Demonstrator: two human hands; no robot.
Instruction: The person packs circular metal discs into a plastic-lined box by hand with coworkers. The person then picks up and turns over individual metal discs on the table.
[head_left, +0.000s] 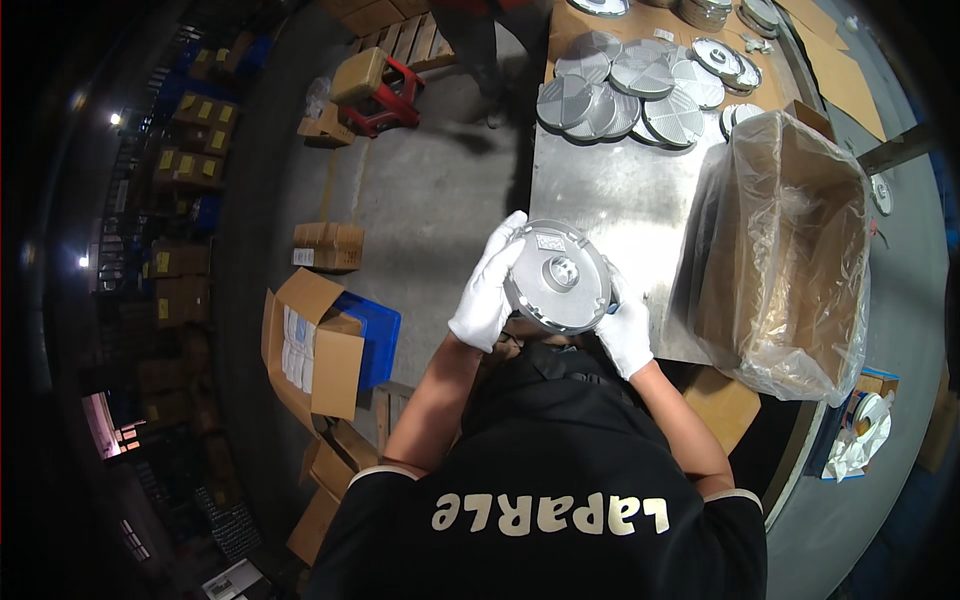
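A round grey disc-shaped part [535,292], with a raised hub at its middle and small notches around its rim, is held up in front of my body. White-gloved, my left hand [486,295] grips its left edge, fingers along the rim. My right hand [626,338], gloved too, closes on the opposite edge; most of those fingers are behind the disc. Something small and dark shows by the right fingers, too hidden to name. Farther off on the metal table [610,200] lies a pile of similar discs [641,72] with ribbed, wedge-patterned faces.
An open carton [730,260] lined with clear plastic stands at the table's right. More stacked discs [704,12] lie at the far end. On the floor at left are an open box [337,375], a blue crate [378,340] and a red stool [400,95]. Someone's legs [475,50] show beyond.
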